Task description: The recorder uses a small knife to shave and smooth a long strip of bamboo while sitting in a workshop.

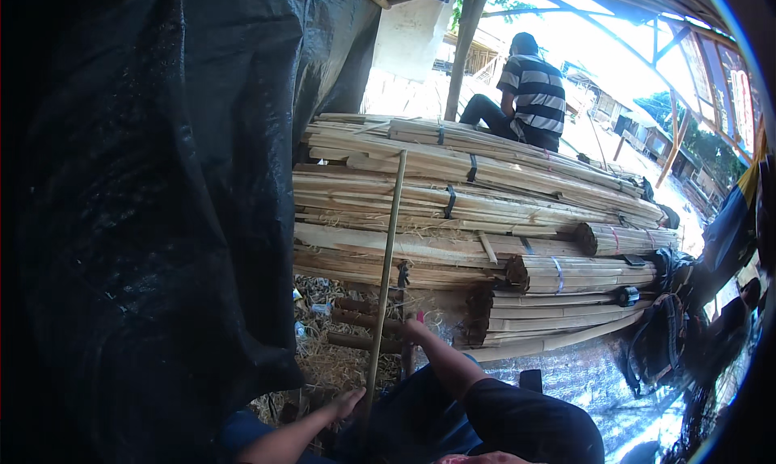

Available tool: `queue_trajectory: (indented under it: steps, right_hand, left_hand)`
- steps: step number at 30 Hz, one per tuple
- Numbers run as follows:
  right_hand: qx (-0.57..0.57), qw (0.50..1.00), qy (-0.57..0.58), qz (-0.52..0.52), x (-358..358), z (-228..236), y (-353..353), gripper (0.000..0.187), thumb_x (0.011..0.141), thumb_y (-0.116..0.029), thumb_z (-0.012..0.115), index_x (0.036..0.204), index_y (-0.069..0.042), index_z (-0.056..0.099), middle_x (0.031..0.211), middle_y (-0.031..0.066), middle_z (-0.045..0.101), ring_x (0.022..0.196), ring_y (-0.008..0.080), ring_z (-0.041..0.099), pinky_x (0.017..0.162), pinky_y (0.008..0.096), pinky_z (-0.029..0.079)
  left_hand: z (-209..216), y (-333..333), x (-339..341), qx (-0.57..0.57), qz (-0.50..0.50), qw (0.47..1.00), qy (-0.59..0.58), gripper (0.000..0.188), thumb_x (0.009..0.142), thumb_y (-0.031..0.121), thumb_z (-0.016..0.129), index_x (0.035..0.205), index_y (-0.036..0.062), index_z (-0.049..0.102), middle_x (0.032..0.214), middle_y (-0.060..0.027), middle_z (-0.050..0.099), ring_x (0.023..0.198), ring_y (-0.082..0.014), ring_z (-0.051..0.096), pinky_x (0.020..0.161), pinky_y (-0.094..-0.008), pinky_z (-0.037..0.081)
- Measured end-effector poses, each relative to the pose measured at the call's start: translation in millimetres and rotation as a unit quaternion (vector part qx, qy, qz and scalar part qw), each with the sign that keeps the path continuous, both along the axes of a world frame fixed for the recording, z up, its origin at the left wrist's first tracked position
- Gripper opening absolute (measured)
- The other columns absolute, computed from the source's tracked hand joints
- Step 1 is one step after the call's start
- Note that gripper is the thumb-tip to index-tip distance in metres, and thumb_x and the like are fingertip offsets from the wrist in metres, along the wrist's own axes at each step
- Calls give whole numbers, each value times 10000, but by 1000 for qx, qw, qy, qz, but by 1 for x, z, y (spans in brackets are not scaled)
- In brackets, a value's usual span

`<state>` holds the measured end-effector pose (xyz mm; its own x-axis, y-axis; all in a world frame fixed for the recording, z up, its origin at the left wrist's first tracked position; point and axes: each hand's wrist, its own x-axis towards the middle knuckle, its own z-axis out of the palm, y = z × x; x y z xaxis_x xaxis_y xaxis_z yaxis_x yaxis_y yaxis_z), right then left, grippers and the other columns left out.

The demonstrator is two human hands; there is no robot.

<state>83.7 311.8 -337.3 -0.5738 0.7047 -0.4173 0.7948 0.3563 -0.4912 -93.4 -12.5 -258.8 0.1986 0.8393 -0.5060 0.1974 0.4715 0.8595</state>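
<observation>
A long, thin bamboo pole (388, 254) stands tilted in front of me, its top end over the stacked strips. My left hand (349, 401) is closed around its lower part, close to my lap. Right of the pole, my right hand (413, 331) is closed by a dark upright post (406, 359). A small pink piece (419, 316) shows at its fingers; what the hand grips is too small to make out. Left of that hand, short brown bamboo lengths (364, 343) lie crosswise behind the pole, over shavings (323, 365).
Bundles of split bamboo strips (517, 193), tied with dark bands, are piled ahead. Shorter rolled bundles (582, 275) lie at right, with a dark bag (659, 343) beside them. Black plastic sheeting (162, 221) hangs at left. A person in a striped shirt (537, 96) sits beyond the pile.
</observation>
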Motion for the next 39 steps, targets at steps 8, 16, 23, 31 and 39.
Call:
queue_trajectory:
  steps: [8, 16, 23, 31, 39]
  right_hand:
    - [11, 998, -45, 53, -32, 80, -1, 231, 888, -218, 570, 995, -29, 650, 775, 127, 672, 560, 228, 660, 468, 366, 540]
    - [8, 934, 289, -212, -20, 144, -42, 374, 937, -289, 510, 1212, -42, 451, 898, 144, 657, 602, 257, 665, 441, 360, 531]
    - [-214, 932, 279, -91, -40, 194, -109, 226, 855, -158, 507, 992, 5, 581, 737, 124, 638, 420, 191, 560, 333, 331, 442]
    - [-354, 701, 559, -267, -50, 224, -145, 162, 871, -231, 483, 827, -109, 581, 636, 27, 580, 382, 113, 378, 349, 267, 292]
    - [-486, 570, 631, -203, -32, 249, -158, 175, 909, -351, 537, 863, -183, 520, 695, 5, 594, 463, 142, 434, 437, 317, 362]
  left_hand:
    - [-8, -12, -46, 99, 84, 948, 292, 349, 859, 347, 615, 971, 17, 627, 817, -137, 654, 773, -263, 658, 664, -382, 505]
    - [14, -24, -43, 109, 175, 930, 304, 352, 865, 355, 583, 940, 15, 627, 833, -156, 664, 791, -307, 648, 726, -389, 496]
    - [15, -66, 33, 183, 18, 940, 288, 344, 914, 302, 530, 1060, -8, 567, 944, -212, 649, 915, -397, 617, 788, -435, 481]
    - [112, -94, 62, 72, 154, 985, 37, 365, 946, 339, 529, 1085, 1, 518, 761, -116, 646, 650, -249, 653, 603, -355, 517]
    - [166, -161, 103, -50, 282, 892, -350, 478, 974, 548, 345, 909, 103, 505, 580, 38, 346, 420, -59, 312, 432, -210, 304]
